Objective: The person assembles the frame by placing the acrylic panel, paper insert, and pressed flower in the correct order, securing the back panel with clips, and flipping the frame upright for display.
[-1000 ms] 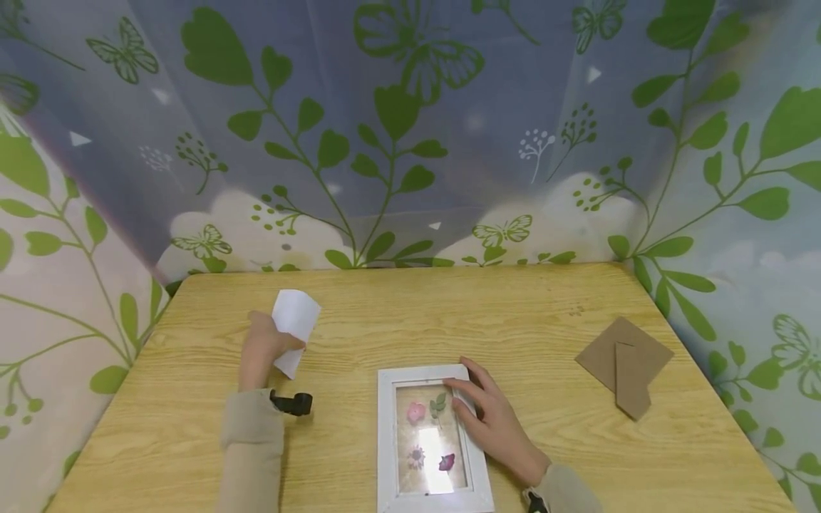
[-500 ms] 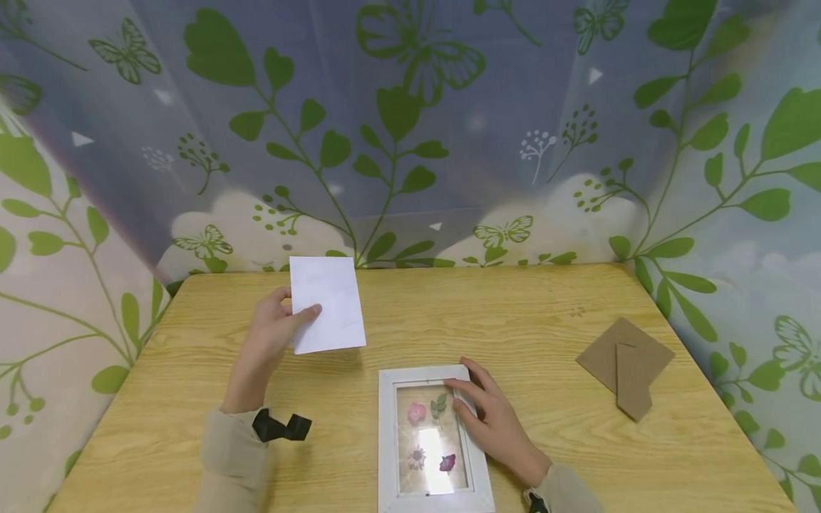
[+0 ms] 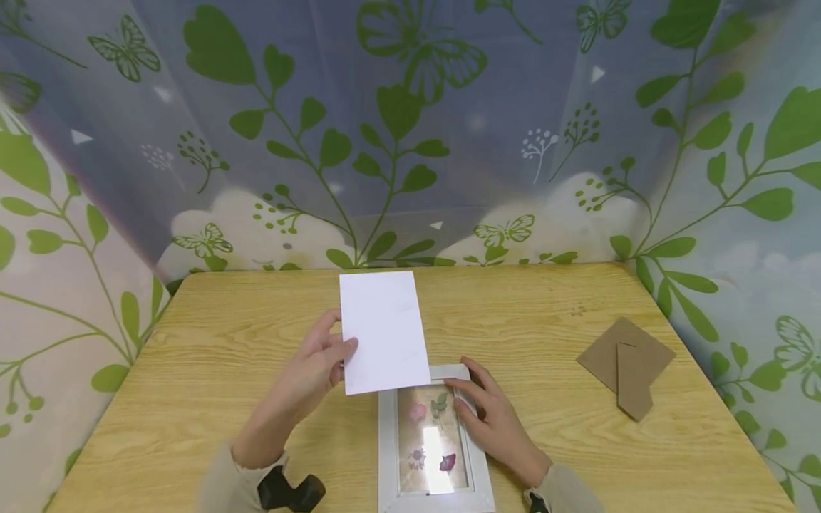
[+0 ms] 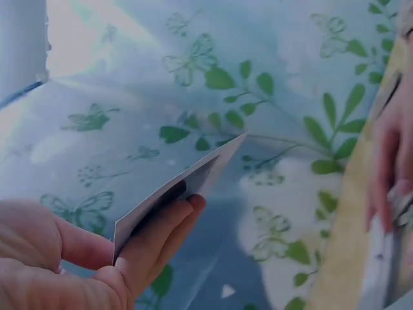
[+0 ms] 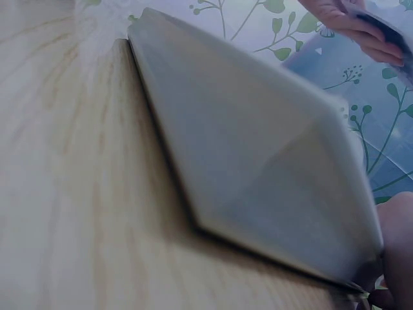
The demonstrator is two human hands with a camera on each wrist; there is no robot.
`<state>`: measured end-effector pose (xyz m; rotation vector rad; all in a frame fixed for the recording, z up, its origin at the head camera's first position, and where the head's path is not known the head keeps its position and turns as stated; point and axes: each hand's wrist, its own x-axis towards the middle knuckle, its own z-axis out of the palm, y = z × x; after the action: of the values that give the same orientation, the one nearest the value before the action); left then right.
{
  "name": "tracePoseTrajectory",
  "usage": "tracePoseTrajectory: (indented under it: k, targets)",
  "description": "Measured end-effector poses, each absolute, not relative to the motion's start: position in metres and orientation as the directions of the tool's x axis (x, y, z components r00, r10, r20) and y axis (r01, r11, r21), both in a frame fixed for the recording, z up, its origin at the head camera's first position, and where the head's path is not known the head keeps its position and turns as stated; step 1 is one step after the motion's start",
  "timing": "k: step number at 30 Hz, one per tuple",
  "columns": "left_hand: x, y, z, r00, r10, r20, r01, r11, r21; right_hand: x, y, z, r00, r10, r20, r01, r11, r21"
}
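My left hand (image 3: 308, 374) pinches a white rectangular sheet of stiff paper or card (image 3: 385, 335) by its left edge, raised over the table. The left wrist view shows the sheet (image 4: 187, 177) edge-on, its other face dark in part. Its lower right corner overlaps the top of a white picture frame (image 3: 388, 456) in the head view. The frame lies flat, with pressed flowers (image 3: 417, 456) and a leaf sprig (image 3: 439, 406) visible in its pane. Along the frame's upper right side rests my right hand (image 3: 500, 427), fingers loosely bent over the border.
A brown backing board (image 3: 599, 356) with its stand leg (image 3: 632, 385) lies on the right of the wooden table (image 3: 526, 320). Patterned cloth (image 3: 474, 171) hangs behind the table and along both sides.
My left hand has lifted the white sheet off the left of the table, turned its plain face to the head camera and carried it rightward to the frame. The right hand stays put.
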<state>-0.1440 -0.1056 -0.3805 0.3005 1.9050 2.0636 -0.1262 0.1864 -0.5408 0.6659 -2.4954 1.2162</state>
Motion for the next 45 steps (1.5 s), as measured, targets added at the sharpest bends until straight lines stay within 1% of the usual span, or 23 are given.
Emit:
tracePoseTrajectory:
  k: [2,6,10,18,23,26,32,38,45]
  targets:
    - [-0.138,-0.100,-0.389,-0.924,0.372,-0.092,-0.116,-0.044,0.992,-0.126,0.186,-0.541,-0.850,-0.279,0.447,-0.524,0.534,-0.664]
    - [-0.126,-0.088,-0.412,-0.929,0.336,-0.157,-0.153,0.038,0.987,-0.126,0.186,-0.542,-0.843,-0.281,0.459,-0.535,0.535,-0.654]
    - [-0.112,-0.078,-0.434,-0.918,0.339,-0.207,-0.198,0.061,0.978,-0.127,0.186,-0.543,-0.835,-0.283,0.472,-0.545,0.542,-0.640]
    - [-0.084,-0.064,-0.457,-0.864,0.392,-0.316,-0.365,-0.055,0.930,-0.127,0.187,-0.542,-0.845,-0.277,0.458,-0.527,0.576,-0.625]
    - [-0.073,-0.056,-0.464,-0.836,0.427,-0.345,-0.443,-0.154,0.883,-0.127,0.188,-0.541,-0.846,-0.279,0.454,-0.527,0.567,-0.633]
    - [-0.071,-0.054,-0.467,-0.830,0.436,-0.348,-0.465,-0.196,0.863,-0.128,0.188,-0.541,-0.852,-0.272,0.447,-0.519,0.548,-0.656]
    - [-0.072,-0.053,-0.472,-0.808,0.465,-0.360,-0.508,-0.243,0.826,-0.127,0.187,-0.541,-0.848,-0.272,0.455,-0.527,0.533,-0.662]
    - [-0.078,-0.054,-0.478,-0.815,0.453,-0.361,-0.501,-0.237,0.832,-0.127,0.188,-0.540,-0.844,-0.286,0.454,-0.534,0.540,-0.651]
    - [-0.081,-0.052,-0.485,-0.808,0.470,-0.355,-0.502,-0.235,0.832,-0.127,0.188,-0.542,-0.842,-0.280,0.462,-0.536,0.533,-0.655]
